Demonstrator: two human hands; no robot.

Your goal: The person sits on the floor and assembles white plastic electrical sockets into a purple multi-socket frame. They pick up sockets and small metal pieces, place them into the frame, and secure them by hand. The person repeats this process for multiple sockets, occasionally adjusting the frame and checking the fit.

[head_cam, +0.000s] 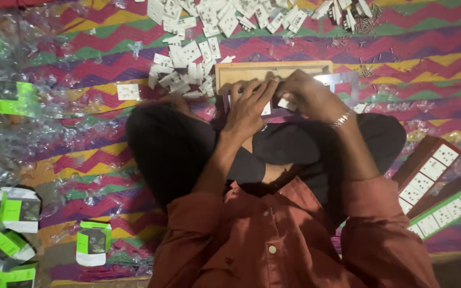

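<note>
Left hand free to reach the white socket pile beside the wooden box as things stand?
Probably yes. The left hand rests on the frame at the wooden box, and the white socket pile lies just left of it on the mat, with nothing between them.

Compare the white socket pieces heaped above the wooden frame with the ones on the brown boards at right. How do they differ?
The loose socket pieces lie jumbled, tilted and overlapping on the patterned mat; the mounted sockets sit flat in neat rows on long brown boards. The heap lies near the left hand and right hand, by the wooden frame; the boards lie off to the right edge. Both are white, squarish parts.
</note>
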